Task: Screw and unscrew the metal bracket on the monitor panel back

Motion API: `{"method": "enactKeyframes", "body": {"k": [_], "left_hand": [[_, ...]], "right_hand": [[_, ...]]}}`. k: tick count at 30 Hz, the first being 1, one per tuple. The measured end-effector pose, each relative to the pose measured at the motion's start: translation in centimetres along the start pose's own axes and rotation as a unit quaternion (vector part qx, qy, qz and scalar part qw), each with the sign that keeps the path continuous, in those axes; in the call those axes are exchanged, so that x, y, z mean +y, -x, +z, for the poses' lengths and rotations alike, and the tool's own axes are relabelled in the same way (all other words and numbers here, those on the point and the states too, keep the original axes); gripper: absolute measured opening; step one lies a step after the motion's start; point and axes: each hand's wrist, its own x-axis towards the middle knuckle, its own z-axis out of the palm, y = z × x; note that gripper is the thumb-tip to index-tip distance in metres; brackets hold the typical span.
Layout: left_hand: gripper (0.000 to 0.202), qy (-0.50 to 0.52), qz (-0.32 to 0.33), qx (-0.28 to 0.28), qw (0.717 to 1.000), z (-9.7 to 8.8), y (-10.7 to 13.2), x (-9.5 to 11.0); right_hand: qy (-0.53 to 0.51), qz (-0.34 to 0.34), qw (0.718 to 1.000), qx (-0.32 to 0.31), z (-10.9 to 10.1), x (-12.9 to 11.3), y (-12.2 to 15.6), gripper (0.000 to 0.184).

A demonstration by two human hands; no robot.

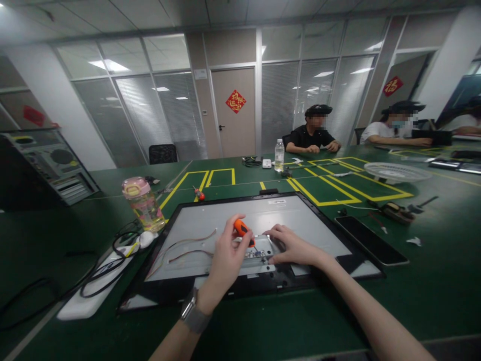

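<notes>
A flat display panel (300, 210) with a black frame lies with its grey metal back up. In my left hand (229, 253) is an orange and black screwdriver (242, 228), tilted with its shaft pointing down at a small circuit board (255, 254). The board sits on a metal bracket (265, 244) near the panel's front edge. My right hand (293, 245) rests over the bracket's right end, thumb and fingers spread apart and touching it. Thin loose cables (188, 253) run across the panel left of my left hand.
Left of the panel are a drink bottle (145, 203) and a white power strip (93, 296) with black cables. A black phone-like slab (370, 239) lies at right. Another screwdriver (199, 193) and a water bottle (279, 155) stand farther back. Two people (313, 133) sit across the table.
</notes>
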Motion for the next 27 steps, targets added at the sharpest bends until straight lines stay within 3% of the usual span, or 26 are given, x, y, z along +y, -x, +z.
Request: {"method": "enactKeyframes", "body": {"k": [4,8,13,15,17,19,24,27], "left_hand": [[0.038,-0.080,0.080,-0.020,0.993,0.2,0.2,0.5],[0.036,-0.051,0.093,-0.086,0.991,0.1,-0.2,0.8],[0.023,-0.051,0.118,-0.163,0.978,0.0,-1.2,2.7],[0.021,-0.076,0.160,-0.115,0.978,0.4,-1.6,3.0],[0.012,-0.069,0.157,-0.034,0.985,0.9,-1.8,2.8],[0.018,-0.038,0.144,0.016,0.989,1.3,-1.8,2.2],[0.030,0.020,0.138,-0.027,0.990,1.4,-1.3,1.5],[0.021,-0.002,0.151,0.008,0.988,1.2,-1.1,1.4]], "right_hand": [[0.000,-0.001,1.000,0.007,0.1,-0.1,0.1,0.070],[0.001,0.009,1.000,0.002,0.1,-0.2,0.1,0.068],[0.002,-0.003,1.000,0.009,0.2,0.0,0.0,0.065],[0.001,-0.005,1.000,0.011,0.2,0.1,0.1,0.058],[0.000,-0.003,1.000,0.011,0.2,0.1,0.1,0.058],[-0.001,-0.004,1.000,0.006,0.1,0.0,0.1,0.060],[0.008,-0.003,1.000,0.004,0.1,-0.1,0.1,0.061],[0.007,0.001,1.000,0.004,0.1,-0.1,0.1,0.063]]}}
